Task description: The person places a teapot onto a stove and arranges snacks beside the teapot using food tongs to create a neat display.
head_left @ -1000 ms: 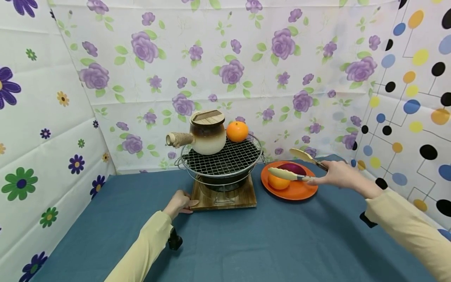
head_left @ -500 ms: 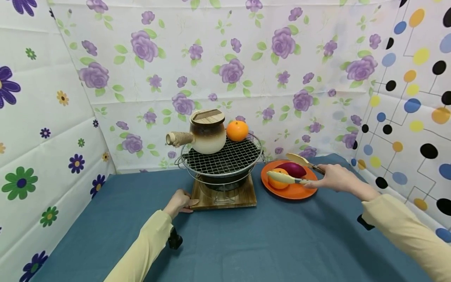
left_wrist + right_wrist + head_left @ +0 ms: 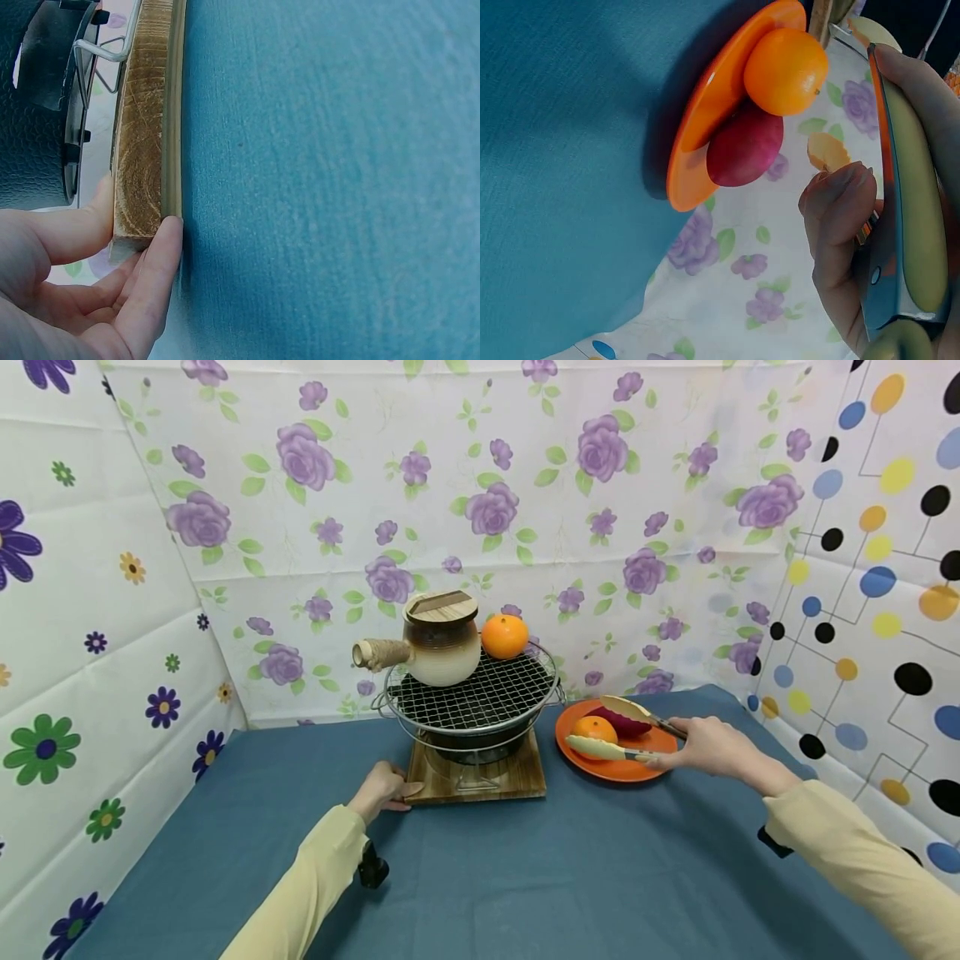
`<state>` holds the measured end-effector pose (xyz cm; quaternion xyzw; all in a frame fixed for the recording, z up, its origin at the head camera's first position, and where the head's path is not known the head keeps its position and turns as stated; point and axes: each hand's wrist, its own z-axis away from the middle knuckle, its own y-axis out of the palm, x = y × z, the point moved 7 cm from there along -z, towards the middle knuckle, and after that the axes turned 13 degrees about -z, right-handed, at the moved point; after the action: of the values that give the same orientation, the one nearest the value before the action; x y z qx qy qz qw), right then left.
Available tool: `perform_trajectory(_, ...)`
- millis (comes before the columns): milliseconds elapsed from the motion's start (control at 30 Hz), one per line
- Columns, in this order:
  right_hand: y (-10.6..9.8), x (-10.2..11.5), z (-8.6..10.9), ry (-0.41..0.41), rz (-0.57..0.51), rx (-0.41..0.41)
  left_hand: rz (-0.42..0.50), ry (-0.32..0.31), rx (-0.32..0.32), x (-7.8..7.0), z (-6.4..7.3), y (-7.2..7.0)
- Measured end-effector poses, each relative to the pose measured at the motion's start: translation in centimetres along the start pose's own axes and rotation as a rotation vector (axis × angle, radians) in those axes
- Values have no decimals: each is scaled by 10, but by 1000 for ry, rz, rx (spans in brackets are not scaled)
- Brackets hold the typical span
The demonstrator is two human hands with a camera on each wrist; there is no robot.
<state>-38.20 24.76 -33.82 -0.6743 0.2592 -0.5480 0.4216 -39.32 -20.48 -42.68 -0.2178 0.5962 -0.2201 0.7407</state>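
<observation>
My left hand [image 3: 378, 789] pinches the near left corner of a wooden board [image 3: 517, 778], thumb on its top face and a fingertip at the lower edge in the left wrist view. My right hand [image 3: 712, 745] grips metal tongs [image 3: 624, 707] with pale yellow tips. The tong arms are spread apart over an orange plate [image 3: 622, 773]. In the head view, one tip overlaps the orange fruit [image 3: 595, 726] and the other overlaps a purple-red oval piece of produce [image 3: 627, 727]. In the right wrist view both pieces lie side by side on the plate, apart from the tongs.
On the board stands a black grill with a round wire rack [image 3: 495, 697]. A brown and cream pot [image 3: 442, 656] with a wooden lid and a side handle sits on the rack, beside another orange fruit [image 3: 505, 636]. Flowered cloth [image 3: 337, 527] hangs behind the blue tablecloth [image 3: 480, 877].
My right hand has moved a little left, bringing the spread tongs lower over the plate. The left hand holds its place at the board's corner.
</observation>
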Motion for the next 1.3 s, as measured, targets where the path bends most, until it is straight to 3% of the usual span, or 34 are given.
perform_trajectory(1300, 15, -15, -2, -34, -8, -54, 3, -9, -3, -1, 1, 0)
